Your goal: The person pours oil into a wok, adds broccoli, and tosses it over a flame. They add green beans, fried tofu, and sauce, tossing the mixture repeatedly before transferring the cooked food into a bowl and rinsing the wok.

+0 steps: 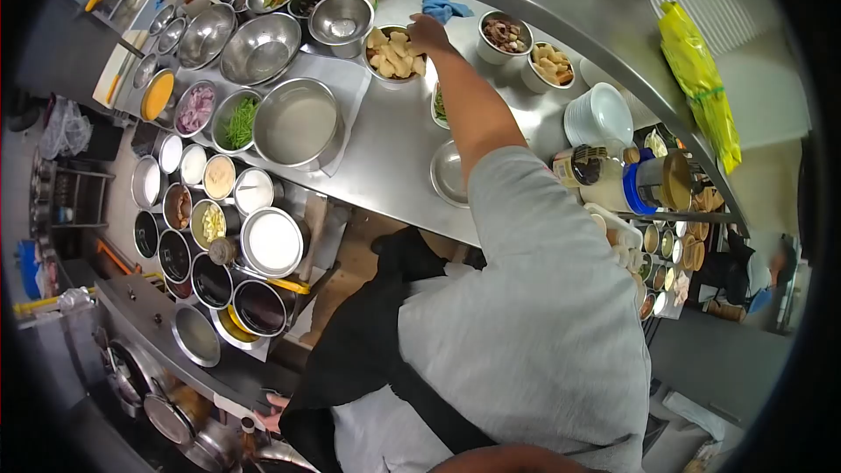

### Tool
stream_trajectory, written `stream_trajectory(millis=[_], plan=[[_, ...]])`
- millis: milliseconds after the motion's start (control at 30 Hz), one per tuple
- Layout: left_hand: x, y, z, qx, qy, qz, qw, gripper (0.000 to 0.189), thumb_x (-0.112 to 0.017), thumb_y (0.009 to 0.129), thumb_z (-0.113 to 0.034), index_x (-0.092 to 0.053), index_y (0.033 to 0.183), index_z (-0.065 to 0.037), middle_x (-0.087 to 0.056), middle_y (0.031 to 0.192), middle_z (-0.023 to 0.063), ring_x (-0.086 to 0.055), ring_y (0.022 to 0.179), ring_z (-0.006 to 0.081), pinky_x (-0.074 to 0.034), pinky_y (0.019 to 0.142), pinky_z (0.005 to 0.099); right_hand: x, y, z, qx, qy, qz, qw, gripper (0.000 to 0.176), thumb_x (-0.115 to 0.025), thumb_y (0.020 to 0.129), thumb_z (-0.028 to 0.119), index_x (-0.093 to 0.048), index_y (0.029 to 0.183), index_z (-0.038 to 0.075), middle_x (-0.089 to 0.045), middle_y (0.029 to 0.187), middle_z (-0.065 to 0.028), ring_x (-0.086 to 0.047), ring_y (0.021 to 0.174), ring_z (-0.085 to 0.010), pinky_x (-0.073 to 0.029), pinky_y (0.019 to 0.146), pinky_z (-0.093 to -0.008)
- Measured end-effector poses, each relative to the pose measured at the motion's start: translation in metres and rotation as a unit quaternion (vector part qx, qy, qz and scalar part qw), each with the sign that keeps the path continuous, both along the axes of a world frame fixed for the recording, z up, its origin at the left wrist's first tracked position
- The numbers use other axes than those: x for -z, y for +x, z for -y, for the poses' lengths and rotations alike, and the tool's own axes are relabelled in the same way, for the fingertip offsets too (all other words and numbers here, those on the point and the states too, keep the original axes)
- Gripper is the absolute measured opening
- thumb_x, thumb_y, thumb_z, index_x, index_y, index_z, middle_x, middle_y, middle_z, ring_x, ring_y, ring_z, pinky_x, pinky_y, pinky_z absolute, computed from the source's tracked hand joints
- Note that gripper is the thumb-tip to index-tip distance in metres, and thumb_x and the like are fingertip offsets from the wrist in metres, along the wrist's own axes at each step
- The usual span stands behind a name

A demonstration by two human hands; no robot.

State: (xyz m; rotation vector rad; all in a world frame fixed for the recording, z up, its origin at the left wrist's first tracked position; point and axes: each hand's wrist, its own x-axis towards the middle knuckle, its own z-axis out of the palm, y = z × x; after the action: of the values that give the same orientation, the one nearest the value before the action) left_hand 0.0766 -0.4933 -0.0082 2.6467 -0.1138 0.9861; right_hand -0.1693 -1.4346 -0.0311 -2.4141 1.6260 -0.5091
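Observation:
My right arm stretches across the steel counter [385,131]. At its end my right hand [429,37] is closed at the right rim of a metal bowl of pale tan slices [394,54]; its fingertips are partly hidden. A blue cloth [445,5] lies just beyond that hand, and an empty steel bowl [341,19] stands beside the bowl of slices. Low on the left, my left hand [275,412] shows only in part beside the black apron [350,368]. Its visible fingers are apart, near the edge of the cooking station, and I see nothing in them.
Several ingredient tubs and sauce pots [273,242] fill the left side. A large steel pot [298,123] stands by chopped greens [238,123]. Stacked white plates [599,116] and jars [604,171] sit to the right. An overhead steel shelf [526,0] crosses above; pans [169,420] are lower left.

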Motion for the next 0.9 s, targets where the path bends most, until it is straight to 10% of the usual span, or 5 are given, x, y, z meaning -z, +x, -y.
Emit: stream_trajectory(millis=[67, 200, 467, 567, 900], plan=[[-0.002, 0.006, 0.019, 0.020, 0.002, -0.009, 1.000, 0.064, -0.081, 0.088, -0.041, -0.063, 0.133, 0.001, -0.065, 0.116, 0.0210, -0.066, 0.090, 0.0338, -0.057, 0.082, 0.0431, -0.006, -0.006, -0.003, -0.136, -0.106, -0.186, 0.967, 0.037, -0.067, 0.088, 0.025, -0.077, 0.120, 0.008, -0.073, 0.125, -0.0148, -0.070, 0.115, -0.0310, -0.056, 0.097, -0.0416], [0.002, 0.019, 0.035, 0.067, -0.037, 0.015, 0.997, 0.064, -0.083, 0.087, -0.045, -0.066, 0.133, -0.005, -0.064, 0.109, 0.0160, -0.062, 0.079, 0.0258, -0.056, 0.077, 0.0404, -0.006, -0.014, 0.001, -0.108, -0.017, -0.162, 0.981, 0.032, -0.071, 0.085, 0.027, -0.080, 0.109, 0.007, -0.079, 0.102, -0.0136, -0.075, 0.093, -0.0325, -0.059, 0.087, -0.0424], [-0.059, -0.007, 0.153, 0.098, -0.163, -0.114, 0.975, 0.054, -0.076, 0.097, -0.023, -0.057, 0.141, 0.000, -0.055, 0.121, 0.0163, -0.059, 0.089, 0.0203, -0.051, 0.084, 0.0385, -0.039, -0.052, -0.055, 0.013, 0.194, 0.162, 0.967, 0.030, -0.069, 0.088, 0.018, -0.076, 0.109, -0.001, -0.077, 0.089, -0.0143, -0.075, 0.076, -0.0206, -0.060, 0.068, -0.0351], [-0.074, -0.013, 0.194, 0.210, -0.274, -0.183, 0.921, 0.051, -0.071, 0.101, -0.020, -0.051, 0.144, -0.001, -0.053, 0.104, 0.0053, -0.052, 0.092, 0.0149, -0.048, 0.080, 0.0303, -0.039, -0.064, -0.065, 0.013, 0.209, 0.260, 0.943, 0.029, -0.068, 0.090, 0.016, -0.073, 0.111, -0.004, -0.076, 0.090, -0.0118, -0.073, 0.074, -0.0180, -0.060, 0.064, -0.0332], [-0.170, -0.030, 0.318, 0.513, -0.251, -0.422, 0.704, 0.024, -0.063, 0.103, -0.011, -0.071, 0.121, 0.003, -0.072, 0.105, 0.0108, -0.068, 0.095, 0.0155, -0.052, 0.086, 0.0285, -0.170, 0.058, -0.218, -0.259, 0.331, 0.256, 0.871, 0.021, -0.065, 0.091, 0.008, -0.070, 0.110, -0.001, -0.070, 0.085, 0.0021, -0.059, 0.066, -0.0035, -0.045, 0.055, -0.0229]])
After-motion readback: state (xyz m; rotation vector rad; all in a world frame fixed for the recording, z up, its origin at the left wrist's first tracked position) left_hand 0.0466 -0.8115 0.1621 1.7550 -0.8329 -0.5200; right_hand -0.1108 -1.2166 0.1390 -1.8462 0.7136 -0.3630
